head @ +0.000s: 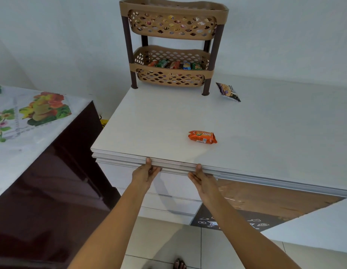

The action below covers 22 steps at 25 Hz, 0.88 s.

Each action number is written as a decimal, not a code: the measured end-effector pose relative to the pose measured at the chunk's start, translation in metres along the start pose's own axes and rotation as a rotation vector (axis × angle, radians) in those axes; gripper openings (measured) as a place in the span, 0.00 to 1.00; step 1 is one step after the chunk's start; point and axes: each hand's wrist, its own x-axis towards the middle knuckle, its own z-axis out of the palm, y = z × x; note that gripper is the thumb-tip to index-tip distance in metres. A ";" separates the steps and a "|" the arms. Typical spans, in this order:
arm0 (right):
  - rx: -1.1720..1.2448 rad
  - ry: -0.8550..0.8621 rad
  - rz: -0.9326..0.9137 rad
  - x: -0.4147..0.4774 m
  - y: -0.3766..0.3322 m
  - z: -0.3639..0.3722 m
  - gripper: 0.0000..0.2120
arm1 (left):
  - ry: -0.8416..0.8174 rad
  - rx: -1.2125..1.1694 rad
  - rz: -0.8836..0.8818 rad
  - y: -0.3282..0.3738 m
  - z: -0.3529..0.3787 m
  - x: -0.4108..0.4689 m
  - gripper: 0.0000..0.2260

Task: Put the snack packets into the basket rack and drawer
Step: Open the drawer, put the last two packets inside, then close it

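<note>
A brown two-tier basket rack (173, 45) stands at the back of the white countertop (266, 133); several snack packets lie in both tiers. An orange packet (202, 137) lies near the counter's front. A dark purple packet (228, 91) rests right of the rack's front leg. My left hand (146, 172) and my right hand (200, 177) both grip the top edge of the top drawer (172, 181) just under the counter lip, thumbs on top, fingers curled beneath. The drawer looks shut or barely out.
A dark cabinet with a fruit-print cloth (29, 121) stands close on the left. More drawer fronts (168, 204) sit below the hands. A brown panel (275, 199) lies under the counter to the right, and a white surface (314, 228) juts in at lower right.
</note>
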 end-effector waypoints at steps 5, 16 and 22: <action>0.045 0.051 0.014 -0.006 0.004 0.002 0.06 | -0.033 0.094 -0.022 0.003 -0.008 -0.006 0.10; 0.006 0.167 -0.019 -0.015 0.010 0.010 0.03 | -0.081 0.222 -0.074 0.013 -0.017 -0.021 0.08; -0.011 0.199 0.005 -0.011 0.010 0.010 0.03 | -0.107 0.215 -0.105 0.016 -0.018 -0.018 0.08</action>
